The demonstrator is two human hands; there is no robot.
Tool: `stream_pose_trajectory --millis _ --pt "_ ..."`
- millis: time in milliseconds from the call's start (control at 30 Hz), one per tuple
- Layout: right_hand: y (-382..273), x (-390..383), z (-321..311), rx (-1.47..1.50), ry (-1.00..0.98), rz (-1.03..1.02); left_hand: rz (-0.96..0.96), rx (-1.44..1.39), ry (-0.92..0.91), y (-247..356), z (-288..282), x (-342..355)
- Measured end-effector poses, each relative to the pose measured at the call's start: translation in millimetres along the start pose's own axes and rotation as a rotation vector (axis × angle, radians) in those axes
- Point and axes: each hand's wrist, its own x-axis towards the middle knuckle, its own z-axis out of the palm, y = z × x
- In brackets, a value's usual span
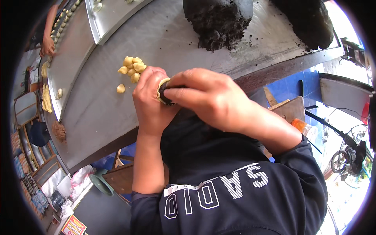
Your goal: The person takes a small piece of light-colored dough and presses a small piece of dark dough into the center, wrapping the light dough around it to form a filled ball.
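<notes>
Near the table's front edge, my left hand (149,98) is closed round a cupped piece of pale yellow dough (160,87). Dark filling (166,97) sits inside the dough's rim. The fingers of my right hand (209,94) are bent together and press on this filling from the right; their tips are partly hidden. Just beyond my left hand lies a small heap of yellow dough balls (131,69), with a single dough ball (121,88) apart from it. Farther back rests a big crumbly mass of dark filling (219,21).
A second dark mass (307,21) lies at the far right of the metal table (102,113). Metal trays (105,33) stand at the back left, where another person's hand (48,46) is beside rows of small pieces. A brown lump (59,131) sits at the left edge.
</notes>
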Motion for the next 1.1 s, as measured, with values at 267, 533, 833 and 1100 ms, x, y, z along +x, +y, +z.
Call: stream_pose_trajectory --millis 267,533,833,1100 --pt "0 20 -14 0.060 -0.073 0.246 -0.068 -0.267 -0.301 7 -15 -7" --pt "-3 25 -8 0.025 0.017 0.171 -0.258 -0.477 -0.073 -16 -39 -26" --pt "15 14 17 -0.605 -0.044 0.154 -0.399 -0.835 -0.021 -31 -55 -36" --pt "40 16 -25 -0.920 -0.208 -0.011 -0.378 -0.766 -0.051 -14 -24 -17"
